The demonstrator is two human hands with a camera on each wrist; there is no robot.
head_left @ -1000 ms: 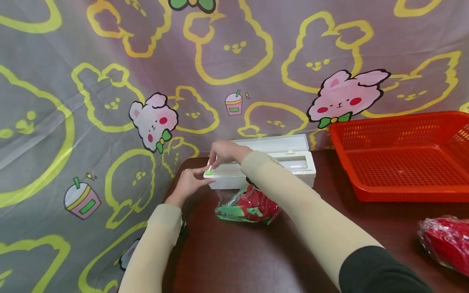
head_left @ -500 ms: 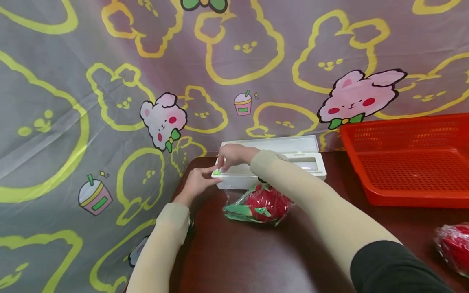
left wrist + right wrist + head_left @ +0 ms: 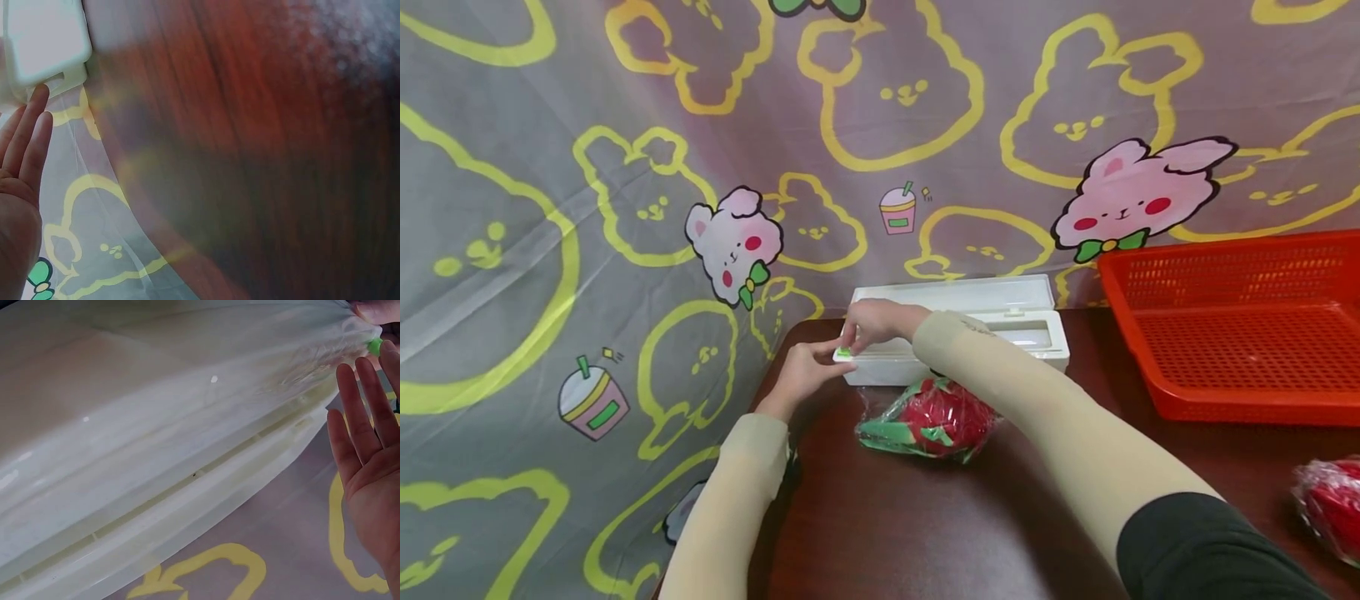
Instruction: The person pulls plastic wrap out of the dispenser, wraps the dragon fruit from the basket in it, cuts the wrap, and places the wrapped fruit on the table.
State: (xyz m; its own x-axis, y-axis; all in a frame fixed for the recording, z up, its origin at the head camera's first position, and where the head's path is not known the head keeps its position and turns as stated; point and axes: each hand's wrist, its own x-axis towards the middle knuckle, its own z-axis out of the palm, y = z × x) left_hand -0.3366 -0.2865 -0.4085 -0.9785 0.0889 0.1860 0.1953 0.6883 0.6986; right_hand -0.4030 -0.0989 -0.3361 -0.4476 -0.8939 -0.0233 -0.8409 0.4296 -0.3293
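Observation:
A long white cling film dispenser (image 3: 883, 372) stands at the back of the table, its lid (image 3: 955, 293) raised behind it. My left hand (image 3: 805, 371) grips the dispenser's left end, thumb along the front and a finger on top; the left wrist view shows other fingertips against the white end. My right hand (image 3: 880, 321) reaches across and pinches a small green slider (image 3: 375, 345) at that same end. In the right wrist view, clear film stretches along the dispenser and several fingers are extended. Before the dispenser lies a red and green item (image 3: 947, 421) in clear plastic.
A red plastic basket (image 3: 1232, 408) stands at the back right. Another red plastic-wrapped item (image 3: 1333, 508) lies at the right edge of view. A patterned curtain (image 3: 647, 333) hangs behind and left of the brown table (image 3: 940, 533).
The head view has turned slightly left, so everything sits further right. My right fingertips have lowered onto the green slider; my left hand keeps its hold on the dispenser's end.

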